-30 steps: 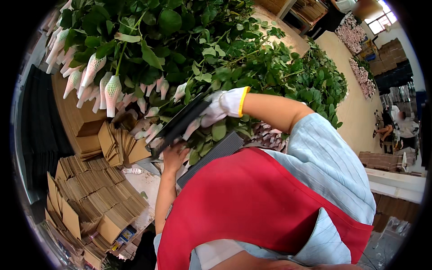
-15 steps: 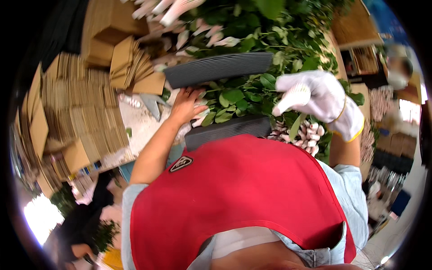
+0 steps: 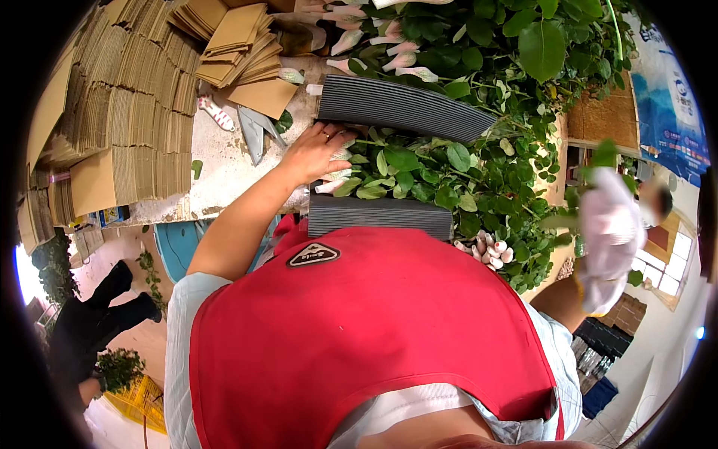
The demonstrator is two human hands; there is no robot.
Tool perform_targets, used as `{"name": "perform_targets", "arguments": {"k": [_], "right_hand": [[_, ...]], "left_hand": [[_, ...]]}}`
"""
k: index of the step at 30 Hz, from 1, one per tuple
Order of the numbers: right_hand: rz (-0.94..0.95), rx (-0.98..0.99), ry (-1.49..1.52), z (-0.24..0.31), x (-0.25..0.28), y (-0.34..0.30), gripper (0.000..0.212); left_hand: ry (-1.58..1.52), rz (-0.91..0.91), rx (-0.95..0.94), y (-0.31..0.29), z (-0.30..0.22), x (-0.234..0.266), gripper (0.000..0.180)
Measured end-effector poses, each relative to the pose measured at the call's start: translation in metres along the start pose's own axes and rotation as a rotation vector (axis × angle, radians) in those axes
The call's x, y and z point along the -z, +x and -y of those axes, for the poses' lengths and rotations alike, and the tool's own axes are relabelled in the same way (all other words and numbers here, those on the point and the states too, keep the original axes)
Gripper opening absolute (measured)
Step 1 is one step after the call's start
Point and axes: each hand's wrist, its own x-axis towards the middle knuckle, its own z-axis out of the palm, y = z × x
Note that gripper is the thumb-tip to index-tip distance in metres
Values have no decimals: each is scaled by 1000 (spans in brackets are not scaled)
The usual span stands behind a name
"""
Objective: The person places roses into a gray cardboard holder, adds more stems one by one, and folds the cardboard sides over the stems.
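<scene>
Closest in, a red apron [image 3: 374, 337] over a pale blue shirt fills the lower part of the view. Just beyond it, a ridged dark grey sheet [image 3: 380, 215] lies at the near edge of the surface [image 3: 224, 168], and leafy green stems [image 3: 441, 176] rest across it. The bare left hand [image 3: 313, 153] lies palm down at the left end of the stems, its fingers [image 3: 338, 137] spread and pressing on the leaves and white-wrapped buds [image 3: 334, 173] rather than closed around anything. Out to the right, lifted clear of the surface, the right hand [image 3: 609, 239] wears a white glove and is blurred; I cannot tell how far its fingers are open or whether they hold anything, though green leaves sit right by it. A cluster of small pale buds [image 3: 486, 251] pokes out near the apron's right edge.

Past the stems, a second ridged grey sheet [image 3: 400, 108] lies across the surface. To its left rest grey scissors [image 3: 254, 131] and flat brown card pieces [image 3: 232, 37]. Stacks of folded cardboard [image 3: 127, 112] fill the far left, and more foliage [image 3: 523, 45] heaps up at the far right.
</scene>
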Motion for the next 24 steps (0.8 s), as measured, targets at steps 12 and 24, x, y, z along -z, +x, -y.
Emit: {"name": "perform_targets", "arguments": {"k": [12,24], "right_hand": [[296,373,-116,-15,-240,88,29],[506,285,-113,-91,-315,53,84]], "left_hand": [[-39,1,37,1,-8,6,55],[-336,-326,558,-12,-38,4,28]]}}
